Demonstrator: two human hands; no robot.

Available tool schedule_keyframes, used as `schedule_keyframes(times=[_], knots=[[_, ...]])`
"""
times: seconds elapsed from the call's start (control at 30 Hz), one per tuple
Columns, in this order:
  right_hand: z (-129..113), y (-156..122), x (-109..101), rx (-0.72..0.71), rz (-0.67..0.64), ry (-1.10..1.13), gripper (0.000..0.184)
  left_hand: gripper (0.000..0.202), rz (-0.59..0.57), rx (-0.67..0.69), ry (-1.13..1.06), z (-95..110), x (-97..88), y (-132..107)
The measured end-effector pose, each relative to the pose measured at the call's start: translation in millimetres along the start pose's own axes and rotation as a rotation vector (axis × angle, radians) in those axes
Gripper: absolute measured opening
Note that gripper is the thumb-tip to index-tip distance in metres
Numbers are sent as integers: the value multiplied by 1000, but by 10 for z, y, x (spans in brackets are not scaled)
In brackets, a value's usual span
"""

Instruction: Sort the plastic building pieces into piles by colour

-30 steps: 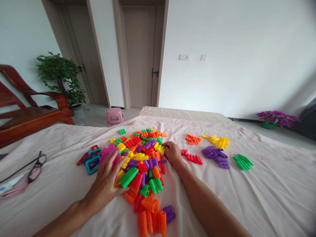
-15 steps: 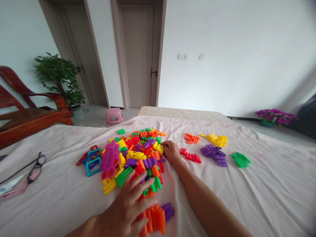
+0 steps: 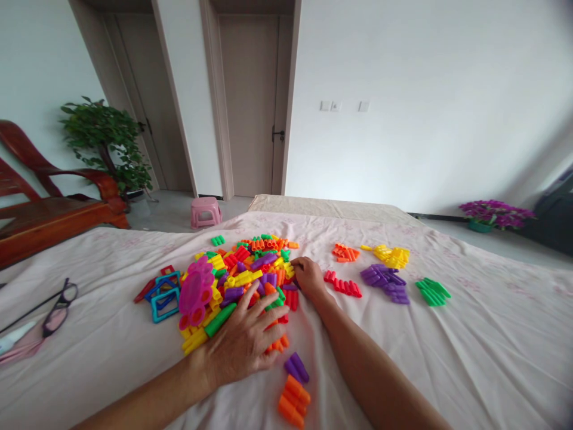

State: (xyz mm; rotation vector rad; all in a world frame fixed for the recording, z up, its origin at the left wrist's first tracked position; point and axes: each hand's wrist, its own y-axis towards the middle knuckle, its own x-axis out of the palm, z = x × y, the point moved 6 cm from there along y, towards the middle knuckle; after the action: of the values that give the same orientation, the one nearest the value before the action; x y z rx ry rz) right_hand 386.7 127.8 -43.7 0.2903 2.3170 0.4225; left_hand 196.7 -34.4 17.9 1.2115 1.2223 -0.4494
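A heap of plastic bullet-shaped building blocks (image 3: 242,278) in several colours lies on the bed-like cloth surface. My left hand (image 3: 246,337) rests over the heap's near right side, palm down, its fingers spread and nothing gripped. At the heap's right edge, beside some yellow blocks (image 3: 289,272), is my right hand (image 3: 310,276) with a bent finger against them. Its other fingers are mostly hidden. Just in front of my left hand lie orange blocks (image 3: 294,401) and a purple block (image 3: 297,366). A pink flower-shaped piece (image 3: 196,289) leans on the heap's left side.
Sorted by colour on the right are orange (image 3: 345,252), red (image 3: 343,283), yellow (image 3: 390,255), purple (image 3: 385,283) and green blocks (image 3: 433,291). Square frames (image 3: 165,306) and eyeglasses (image 3: 58,310) lie left on the pale cloth (image 3: 111,358). A pink stool (image 3: 206,212) stands beyond.
My left hand has moved forward from the near orange blocks onto the heap. Those orange and purple blocks now lie apart from it. My right hand has stayed nearly still.
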Motion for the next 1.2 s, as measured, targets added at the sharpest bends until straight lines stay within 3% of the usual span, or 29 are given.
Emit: schedule_keyframes(times=[0.17,0.27,0.37,0.47,0.53,0.6,0.67,0.77,0.93,1.2], knots=[[24,8,16,2,-9,-1,31,19,43,-212,88,-404,-44,93],[30,8,14,13,-8,-4,30,20,97,-351,124,-483,-114,95],[33,5,15,22,-5,-13,30,25,90,-289,41,-227,-182,96],[26,2,14,33,-13,-17,30,34,-10,10,-104,280,-171,81],[13,-1,5,35,-18,-12,30,29,-22,189,-134,563,-146,41],[1,-4,-6,37,-19,-9,30,26,-32,231,-125,673,-72,16],[-4,-5,-12,42,-20,-8,29,27,-51,142,-111,603,32,23],[-11,-2,-11,40,-22,-15,29,27,-73,-43,-63,327,175,52],[-18,-6,-23,60,-24,-14,29,25,-62,-211,5,-80,296,119],[-30,-6,-49,60,-26,29,32,28,11,-262,-22,-176,253,151]])
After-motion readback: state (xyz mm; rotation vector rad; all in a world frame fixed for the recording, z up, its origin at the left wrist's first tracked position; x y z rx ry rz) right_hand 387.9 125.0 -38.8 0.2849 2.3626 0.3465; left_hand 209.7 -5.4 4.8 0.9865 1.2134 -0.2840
